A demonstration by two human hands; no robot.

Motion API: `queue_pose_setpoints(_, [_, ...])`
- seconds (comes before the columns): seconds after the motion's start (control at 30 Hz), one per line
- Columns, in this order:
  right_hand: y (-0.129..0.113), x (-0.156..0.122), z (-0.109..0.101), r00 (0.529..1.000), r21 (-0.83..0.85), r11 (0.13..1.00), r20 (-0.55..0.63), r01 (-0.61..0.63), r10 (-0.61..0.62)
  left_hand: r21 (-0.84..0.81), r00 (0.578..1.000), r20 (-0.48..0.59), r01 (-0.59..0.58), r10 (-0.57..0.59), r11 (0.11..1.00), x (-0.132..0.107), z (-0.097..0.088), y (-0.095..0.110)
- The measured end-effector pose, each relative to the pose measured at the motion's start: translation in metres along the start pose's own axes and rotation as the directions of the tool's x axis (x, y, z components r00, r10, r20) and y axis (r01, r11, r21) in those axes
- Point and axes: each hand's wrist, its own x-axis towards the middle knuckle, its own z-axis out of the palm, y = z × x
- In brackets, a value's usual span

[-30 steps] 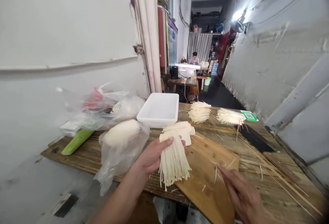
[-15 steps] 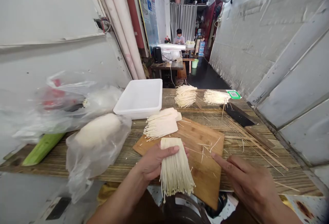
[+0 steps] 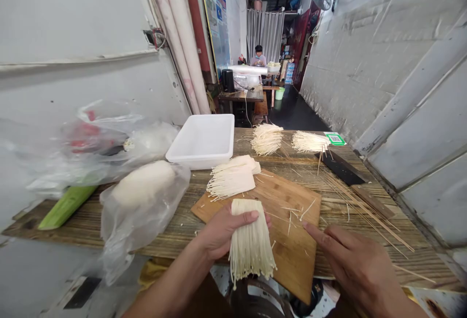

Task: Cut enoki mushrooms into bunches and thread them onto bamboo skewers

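Note:
My left hand (image 3: 224, 230) is closed round the cut end of a bundle of enoki mushrooms (image 3: 251, 247), whose thin stems hang down over the near edge of a wooden cutting board (image 3: 288, 220). My right hand (image 3: 355, 262) rests open on the table at the board's right side, fingers stretched toward the board, holding nothing. A second enoki bundle (image 3: 231, 177) lies on the far part of the board. Two more bundles (image 3: 267, 139) (image 3: 310, 141) lie farther back on the wooden table (image 3: 175, 216).
A white plastic tray (image 3: 202, 140) stands behind the board. Plastic bags (image 3: 142, 196) with white and green contents lie at the left. A cleaver (image 3: 341, 169) and loose bamboo skewers (image 3: 368, 211) lie at the right. A person sits far down the corridor (image 3: 259, 57).
The view swung down and left, then settled. My left hand kept its hold on the enoki bundle; my right hand came onto the table beside the board and shifted slightly.

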Motion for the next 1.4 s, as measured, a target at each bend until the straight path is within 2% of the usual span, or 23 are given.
queue_pose_setpoints(0.2, [-0.001, 0.001, 0.002, 0.999, -0.028, 0.999, 0.034, 0.019, -0.018, 0.037, 0.999, -0.037, -0.009, 0.01, 0.999, -0.002, 0.004, 0.0])
queue_pose_setpoints(0.6, [-0.001, 0.001, -0.001, 1.0, -0.018, 1.0, 0.02, 0.019, -0.019, 0.016, 0.998, -0.058, -0.004, 0.005, 1.0, -0.004, 0.006, 0.0])
queue_pose_setpoints(0.93, [0.0, 0.002, -0.005, 0.998, -0.047, 0.997, 0.008, 0.064, -0.064, 0.054, 1.0, -0.01, -0.002, 0.003, 0.999, 0.0, 0.005, -0.003])
queue_pose_setpoints(1.2, [0.003, 0.002, -0.006, 0.997, -0.058, 0.995, 0.012, 0.08, -0.079, 0.059, 0.999, -0.041, 0.004, -0.001, 0.998, 0.0, 0.009, -0.003])
queue_pose_setpoints(1.4, [0.008, -0.004, -0.006, 0.993, -0.041, 0.994, 0.074, 0.1, -0.097, 0.082, 0.999, -0.036, -0.007, 0.009, 0.997, 0.001, 0.012, -0.002])
